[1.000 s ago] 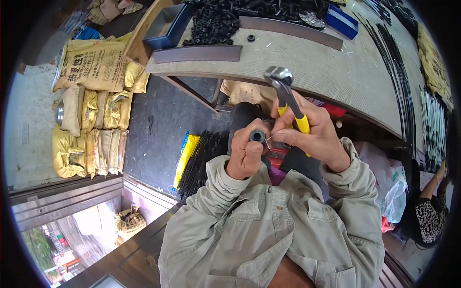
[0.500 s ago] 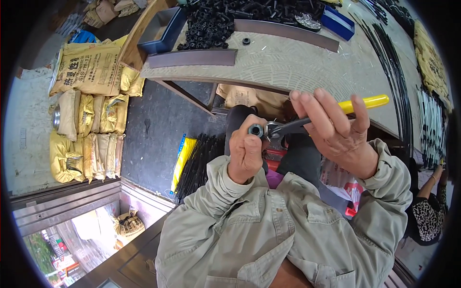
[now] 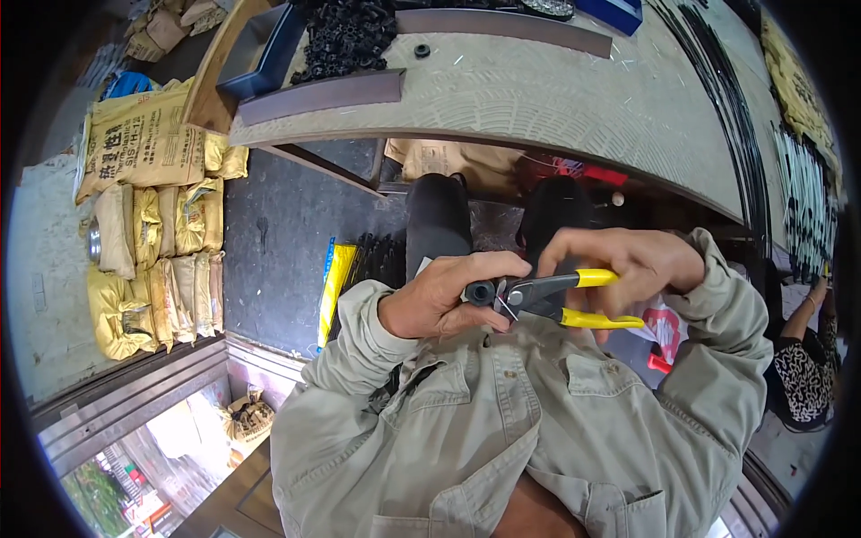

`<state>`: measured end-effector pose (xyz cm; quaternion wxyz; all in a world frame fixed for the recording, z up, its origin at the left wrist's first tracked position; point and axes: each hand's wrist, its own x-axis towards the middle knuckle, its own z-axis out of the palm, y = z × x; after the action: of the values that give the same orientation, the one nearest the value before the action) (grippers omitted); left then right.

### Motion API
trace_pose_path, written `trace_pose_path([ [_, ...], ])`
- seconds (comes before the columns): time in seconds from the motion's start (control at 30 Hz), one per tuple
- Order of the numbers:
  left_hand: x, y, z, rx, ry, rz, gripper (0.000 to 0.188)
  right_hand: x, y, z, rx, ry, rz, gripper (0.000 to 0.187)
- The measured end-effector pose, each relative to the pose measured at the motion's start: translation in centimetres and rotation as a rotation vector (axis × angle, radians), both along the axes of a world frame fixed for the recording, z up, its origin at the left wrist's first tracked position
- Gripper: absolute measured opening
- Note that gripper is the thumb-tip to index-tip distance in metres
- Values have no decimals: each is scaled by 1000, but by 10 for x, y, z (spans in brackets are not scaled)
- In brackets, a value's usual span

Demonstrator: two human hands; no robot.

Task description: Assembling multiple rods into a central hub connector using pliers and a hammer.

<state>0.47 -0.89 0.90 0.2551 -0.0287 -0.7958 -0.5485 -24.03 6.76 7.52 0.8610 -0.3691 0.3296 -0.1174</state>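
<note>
In front of my chest, my left hand [image 3: 439, 296] grips a short black tubular part [image 3: 479, 292], its round hollow end facing up between thumb and fingers. Close beside that part are the jaws of cutting pliers [image 3: 536, 289], with dark metal arms and yellow sleeves spread apart. A thin pale sliver [image 3: 508, 307] shows at the jaws; whether it is joined to the part I cannot tell. My right hand [image 3: 632, 260], partly blurred, is curled over the pliers' handles from the right.
Across the workbench [image 3: 538, 99] lie a heap of small black parts [image 3: 345, 45], a blue bin [image 3: 256, 67], dark curved strips [image 3: 323, 94] and long black rods [image 3: 717, 99]. Yellow and brown sacks [image 3: 148, 148] are stacked at left. Another person [image 3: 801, 381] is at far right.
Both hands have come lower, nearer my body. The pliers' handles, together before, now stand apart, and my right hand has curled over them. The view has shifted, with the bench higher.
</note>
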Motion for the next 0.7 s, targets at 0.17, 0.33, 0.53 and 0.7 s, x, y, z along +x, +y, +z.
trace_pose_path([
  [0.17, -5, 9, -2, 79, 70, 302, 54, 15, 23, 7, -1723, 1099, 42, 35],
  [0.33, -19, 16, -5, 38, 105, 363, 58, 16, 29, -5, -1802, 1507, -72, 43],
  [0.53, -22, 11, -3, 54, 122, 278, 63, 0, 37, -10, -1666, 1215, -117, 26],
  [0.7, -20, 6, 1, 101, 20, -20, 61, -18, 37, -22, -164, 159, -75, 37],
])
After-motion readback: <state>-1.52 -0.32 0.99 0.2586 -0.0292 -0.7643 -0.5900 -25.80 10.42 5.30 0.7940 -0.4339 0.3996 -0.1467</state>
